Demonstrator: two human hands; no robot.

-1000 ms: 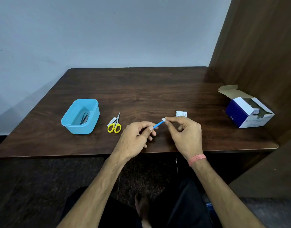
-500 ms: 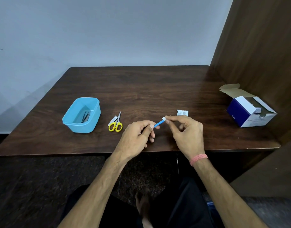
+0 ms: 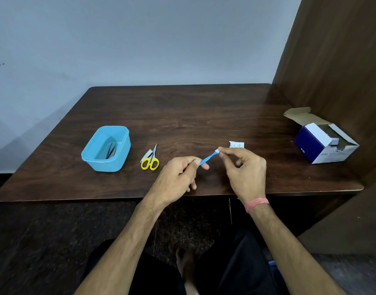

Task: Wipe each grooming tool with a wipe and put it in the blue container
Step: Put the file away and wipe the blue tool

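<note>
I seem to be in a plain indoor room, maybe a home or small office, dark wooden table (image 3: 182, 116) against a bare pale wall (image 3: 140, 39), wooden panel (image 3: 336, 60) along its right edge, dark speckled floor (image 3: 44, 241)

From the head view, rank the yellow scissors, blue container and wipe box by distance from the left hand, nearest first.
1. Yellow scissors: just left of the left hand.
2. Blue container: farther left, beyond the scissors.
3. Wipe box: far right, past the right hand.
</note>
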